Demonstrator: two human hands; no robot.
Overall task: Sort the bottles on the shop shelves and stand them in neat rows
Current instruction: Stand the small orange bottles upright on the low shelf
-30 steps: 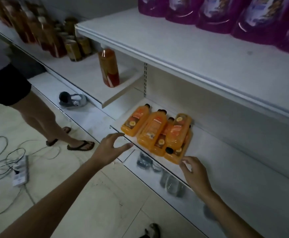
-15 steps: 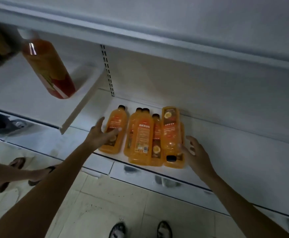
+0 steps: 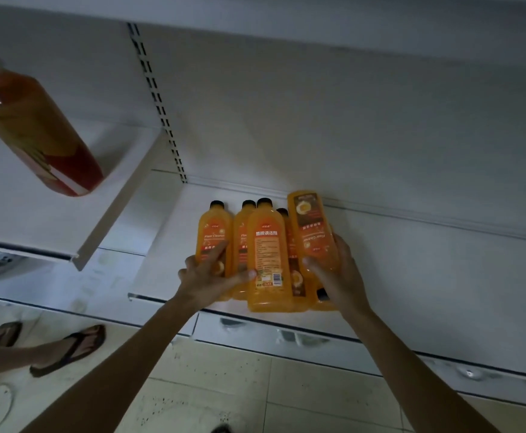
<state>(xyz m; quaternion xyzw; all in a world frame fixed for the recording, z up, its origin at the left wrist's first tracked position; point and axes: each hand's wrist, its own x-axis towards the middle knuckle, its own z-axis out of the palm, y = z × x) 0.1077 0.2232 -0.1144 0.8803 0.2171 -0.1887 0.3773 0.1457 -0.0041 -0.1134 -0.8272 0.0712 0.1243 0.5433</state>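
So, far left a tall red-orange bottle (image 3: 36, 132) stands on the higher shelf (image 3: 52, 220), out of play; left hand (image 3: 207, 276) lies spread flat over the leftmost of the orange cleaner bottles (image 3: 266, 254), all lying down by the shelf lip (image 3: 161, 299); right hand (image 3: 338, 276) is wrapped round the reversed top bottle (image 3: 313, 229). Looks like the pick-up step; next it wants lifting clear and standing upright; loads of bare shelf to the right.

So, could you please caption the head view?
Left hand touches orange bottles lying on the shelf; right hand grips the reversed bottle.
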